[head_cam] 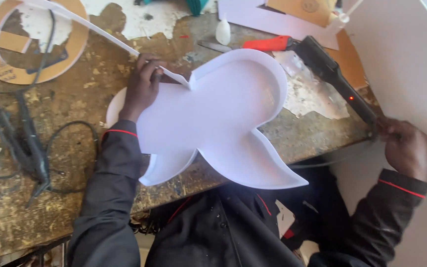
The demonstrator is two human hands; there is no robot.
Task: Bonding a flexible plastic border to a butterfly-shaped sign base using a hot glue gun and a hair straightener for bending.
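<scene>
White plastic letter form [218,118], a flat curvy cut-out with a raised rim along its edge, lies on the worn workbench [75,99] and overhangs the bench's near edge towards the person's lap. At the form's upper-left notch the left hand [143,84] pinches the loose white edging strip [100,34], fingers closed on it and pressing it to the outline; the strip's free length runs away up and left from the form. Right of the form, past the bench corner, the right hand [405,146] is clenched round the handle of a black heating tool [334,74], whose body reaches back towards the form's upper right lobe, with an indicator lit red. Judging by this, the bend would go best with the strip held hard into the notch and kept upright against the face. Far left of the form lies a black glue gun [25,143] with its cable.
</scene>
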